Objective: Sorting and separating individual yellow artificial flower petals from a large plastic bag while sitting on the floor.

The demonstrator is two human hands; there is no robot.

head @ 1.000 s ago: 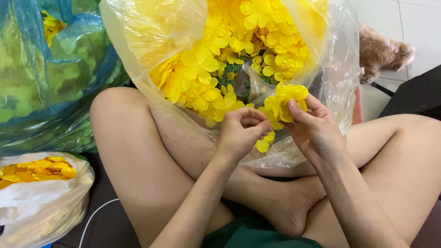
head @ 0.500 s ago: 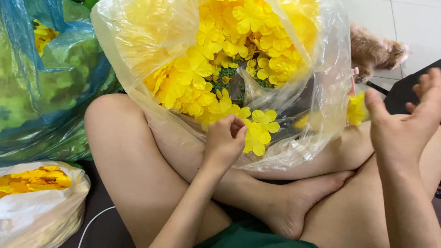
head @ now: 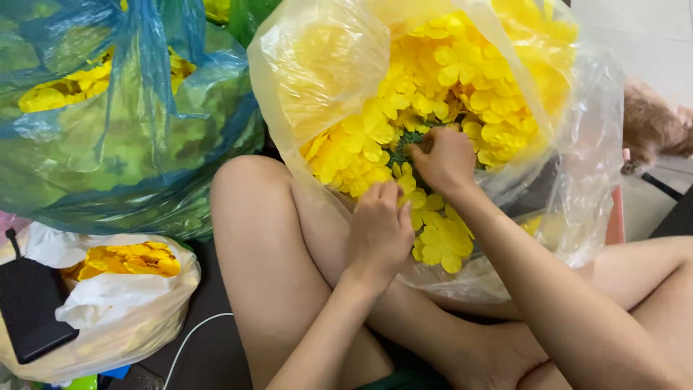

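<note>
Right now my left hand (head: 379, 231) is curled tight around a cluster of yellow artificial flowers (head: 442, 242), pinched between thumb and fingers just at the mouth of the clear plastic bag (head: 585, 180). The cluster's blooms face toward me and slightly right; its stem end is buried under my fingers, so I cannot tell how its long axis really runs. It rests against the bag's lower lip, above my crossed legs.

My right hand (head: 444, 160) is up inside the same bag, just above the cluster, fingers bent down into the heap of yellow flowers (head: 447, 79) around a patch of green stems (head: 410, 139). Whether it has actually closed on something there I cannot tell, since the fingertips are sunk among the petals.

The bag's top edge runs out of the picture, and its far right side is crumpled and glaring, hard to read. Left of the bag is a blue-and-green plastic bag (head: 144, 144) with more yellow blooms showing through. Below that one sits a white plastic bag (head: 123, 303) holding another yellow bunch, with a flat dark device (head: 32, 310) lying on it and a white cable (head: 195, 336) trailing beside. Right of the clear bag, a furry brown animal (head: 653, 130) is partly cut off at the frame's edge.
</note>
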